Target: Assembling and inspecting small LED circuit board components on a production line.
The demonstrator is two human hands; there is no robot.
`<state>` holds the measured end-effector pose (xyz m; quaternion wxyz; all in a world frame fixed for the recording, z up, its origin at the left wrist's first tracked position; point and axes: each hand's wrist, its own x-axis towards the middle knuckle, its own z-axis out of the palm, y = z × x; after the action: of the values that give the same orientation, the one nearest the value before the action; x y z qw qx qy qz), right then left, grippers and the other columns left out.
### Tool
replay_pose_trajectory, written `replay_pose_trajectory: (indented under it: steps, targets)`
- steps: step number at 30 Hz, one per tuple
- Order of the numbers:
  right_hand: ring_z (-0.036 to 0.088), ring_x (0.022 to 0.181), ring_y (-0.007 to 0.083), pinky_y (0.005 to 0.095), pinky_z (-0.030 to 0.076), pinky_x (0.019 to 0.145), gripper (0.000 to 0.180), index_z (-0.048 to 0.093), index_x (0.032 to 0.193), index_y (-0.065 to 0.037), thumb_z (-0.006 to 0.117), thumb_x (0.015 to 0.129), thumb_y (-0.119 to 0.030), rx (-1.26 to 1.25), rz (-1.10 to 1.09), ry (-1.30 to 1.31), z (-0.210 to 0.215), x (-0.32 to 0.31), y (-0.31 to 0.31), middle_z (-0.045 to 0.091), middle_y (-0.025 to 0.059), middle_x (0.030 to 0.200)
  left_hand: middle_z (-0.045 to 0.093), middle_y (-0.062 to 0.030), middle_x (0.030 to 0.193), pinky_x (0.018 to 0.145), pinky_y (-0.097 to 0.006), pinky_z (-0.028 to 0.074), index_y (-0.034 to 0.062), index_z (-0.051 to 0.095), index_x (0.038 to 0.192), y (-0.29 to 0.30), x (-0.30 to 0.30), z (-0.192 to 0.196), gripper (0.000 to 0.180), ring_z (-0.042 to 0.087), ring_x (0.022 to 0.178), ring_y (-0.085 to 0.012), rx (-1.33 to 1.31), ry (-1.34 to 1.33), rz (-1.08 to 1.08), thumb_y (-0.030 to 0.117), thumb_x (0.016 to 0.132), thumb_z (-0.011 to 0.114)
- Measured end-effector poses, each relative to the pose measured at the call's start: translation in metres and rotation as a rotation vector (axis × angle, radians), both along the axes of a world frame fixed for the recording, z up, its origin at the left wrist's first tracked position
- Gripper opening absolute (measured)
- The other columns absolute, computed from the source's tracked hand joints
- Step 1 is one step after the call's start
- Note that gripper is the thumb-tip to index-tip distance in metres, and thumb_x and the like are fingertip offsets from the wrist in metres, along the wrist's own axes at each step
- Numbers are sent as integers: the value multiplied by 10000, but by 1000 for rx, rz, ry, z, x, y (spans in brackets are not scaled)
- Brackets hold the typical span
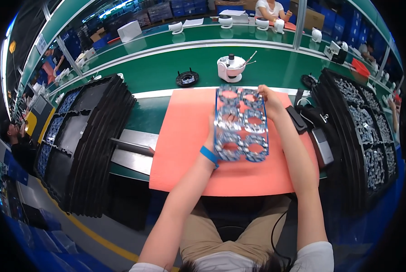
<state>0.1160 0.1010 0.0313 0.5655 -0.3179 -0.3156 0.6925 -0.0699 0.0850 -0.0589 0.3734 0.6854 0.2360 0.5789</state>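
Observation:
A blue-edged circuit board panel (pixel 243 121) with several ring-shaped boards in two columns is held up over the pink mat (pixel 185 140); it is slightly blurred. My left hand (pixel 211 131), below a blue wristband (pixel 209 155), is at the panel's left edge and mostly behind it. Some of its fingers show through a ring's hole. At the upper right corner, my right hand (pixel 267 96) pinches the panel's edge. Beyond the mat, on the green conveyor surface (pixel 153 72), sits a white rounded device housing (pixel 230 70) with thin wires sticking up.
Stacked black trays (pixel 94 136) rise at the left; another stack (pixel 348 118), filled with circuit boards, stands at the right. A black round part (pixel 187 79) lies beyond the mat. Right of it are a dark phone-like object (pixel 297 119) and a grey box-shaped device (pixel 321 146). People work farther off.

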Motion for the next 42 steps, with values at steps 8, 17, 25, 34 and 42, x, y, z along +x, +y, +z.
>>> replay_pose_trajectory:
  steps: [8, 17, 25, 34, 42]
  targets:
    - [496, 634, 89, 226, 416, 572, 92, 540, 753, -37, 510, 813, -99, 34, 40, -402, -19, 12, -4, 538, 25, 718, 548, -175, 1173, 855, -425, 495, 48, 393, 1340, -27, 0, 49, 740, 575, 975, -250, -1037, -596, -592, 595, 897, 166]
    - [515, 674, 90, 223, 418, 610, 61, 547, 767, -30, 534, 796, -83, 190, -246, -789, -26, 14, -5, 550, 26, 714, 585, -180, 1111, 835, -491, 494, 52, 469, 1214, -37, 2, 64, 542, 591, 1000, -309, -1168, -583, -518, 465, 946, 241]
    - [609, 814, 279, 358, 483, 742, 136, 618, 876, -14, 609, 758, -80, 899, -194, -1368, 7, -5, -34, 638, 117, 844, 605, -172, 1057, 838, -485, 501, 1, 495, 1121, -36, -4, 72, 403, 604, 947, -303, -1164, -623, -465, 264, 949, 243]
    - [624, 839, 255, 346, 492, 753, 176, 664, 909, -28, 653, 746, -96, 998, -126, -1514, 23, -8, -45, 662, 103, 904, 605, -145, 1045, 872, -455, 491, -8, 496, 1103, -44, 1, 86, 409, 595, 967, -265, -1169, -655, -425, 266, 937, 242]
    - [628, 784, 261, 359, 492, 690, 151, 667, 863, -41, 620, 746, -124, 1065, -156, -1727, 18, -22, -52, 658, 88, 828, 590, -143, 1080, 895, -512, 468, 9, 485, 1136, -44, 2, 76, 474, 579, 996, -291, -1198, -629, -417, 337, 938, 207]
